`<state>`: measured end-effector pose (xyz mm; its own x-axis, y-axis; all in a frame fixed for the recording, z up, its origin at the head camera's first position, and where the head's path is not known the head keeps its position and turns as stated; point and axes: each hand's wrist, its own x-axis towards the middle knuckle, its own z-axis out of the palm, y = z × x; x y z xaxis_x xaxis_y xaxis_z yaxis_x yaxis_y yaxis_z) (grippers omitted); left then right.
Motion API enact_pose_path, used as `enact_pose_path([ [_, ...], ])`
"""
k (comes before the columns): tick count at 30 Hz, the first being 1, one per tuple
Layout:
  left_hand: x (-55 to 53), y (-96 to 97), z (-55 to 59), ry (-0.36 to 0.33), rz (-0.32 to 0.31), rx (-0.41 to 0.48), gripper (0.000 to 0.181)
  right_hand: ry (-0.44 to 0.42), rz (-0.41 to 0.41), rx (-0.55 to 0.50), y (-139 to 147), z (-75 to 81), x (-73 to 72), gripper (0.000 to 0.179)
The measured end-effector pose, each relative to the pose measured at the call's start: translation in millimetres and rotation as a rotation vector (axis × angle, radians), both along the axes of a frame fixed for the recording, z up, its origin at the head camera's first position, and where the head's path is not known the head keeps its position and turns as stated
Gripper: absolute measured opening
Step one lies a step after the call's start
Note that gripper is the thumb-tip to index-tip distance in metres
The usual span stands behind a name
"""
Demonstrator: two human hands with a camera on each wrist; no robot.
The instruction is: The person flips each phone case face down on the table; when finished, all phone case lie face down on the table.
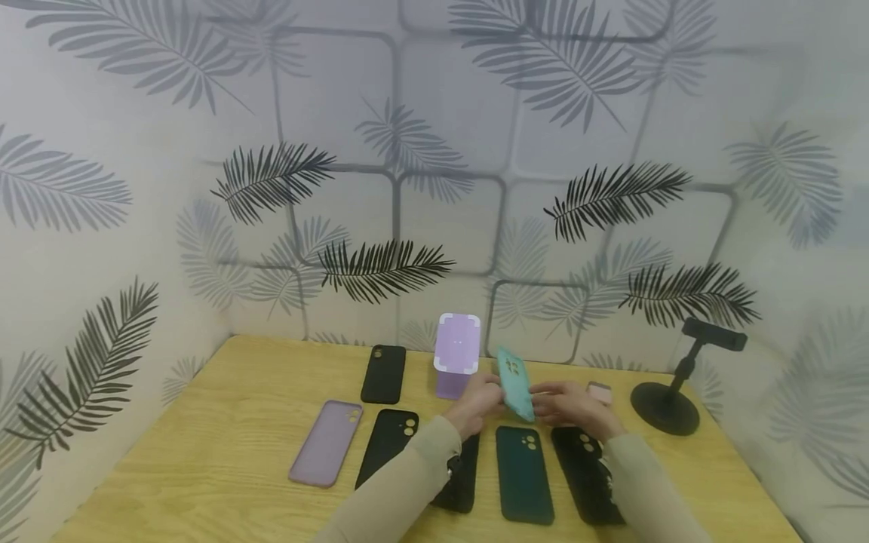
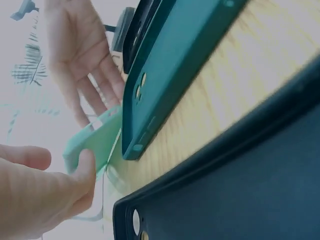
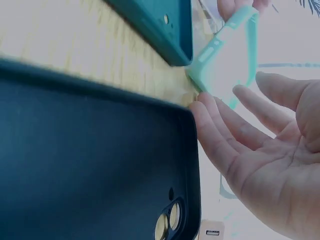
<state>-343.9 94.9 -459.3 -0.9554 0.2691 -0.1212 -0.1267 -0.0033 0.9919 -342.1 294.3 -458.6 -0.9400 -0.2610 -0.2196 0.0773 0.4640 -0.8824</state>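
Note:
A mint-green phone case (image 1: 516, 385) is tilted up above the table, its camera cutouts at the top. My left hand (image 1: 478, 403) pinches it by its left edge, thumb and fingers on either side in the left wrist view. On its other side my right hand (image 1: 573, 407) holds its fingers extended, fingertips right at the case's edge in the right wrist view. Below it lies a dark green case (image 1: 525, 475). One black case (image 1: 587, 483) is under my right forearm, and another black case (image 1: 465, 479) is partly hidden by my left arm.
To the left are a lilac case (image 1: 327, 443), a black case (image 1: 387, 445) and a further black case (image 1: 383, 375). Behind my left hand stands a purple box (image 1: 457, 354) with a white-cornered top. A small pale charger block (image 1: 600, 392) and a black stand (image 1: 668, 407) are at right.

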Motion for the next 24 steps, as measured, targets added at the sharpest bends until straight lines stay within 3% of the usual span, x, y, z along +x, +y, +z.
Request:
enact_pose_path([
  [7,2.4,8.2,0.9,-0.021,-0.039,0.031,0.037,-0.007,0.066,-0.046,-6.5,4.2,0.2,0.055],
  [13,4.0,8.3,-2.3,-0.017,-0.085,-0.003,0.041,-0.013,0.117,-0.108,-7.5,2.1,-3.8,0.063],
  [19,7.5,6.4,-2.1,-0.036,-0.188,0.005,0.046,-0.040,0.092,-0.117,-6.7,3.0,-3.6,0.061],
  [24,6.9,6.3,-0.6,-0.047,-0.208,-0.048,0.044,-0.026,0.056,-0.144,-4.2,5.9,-1.7,0.053],
])
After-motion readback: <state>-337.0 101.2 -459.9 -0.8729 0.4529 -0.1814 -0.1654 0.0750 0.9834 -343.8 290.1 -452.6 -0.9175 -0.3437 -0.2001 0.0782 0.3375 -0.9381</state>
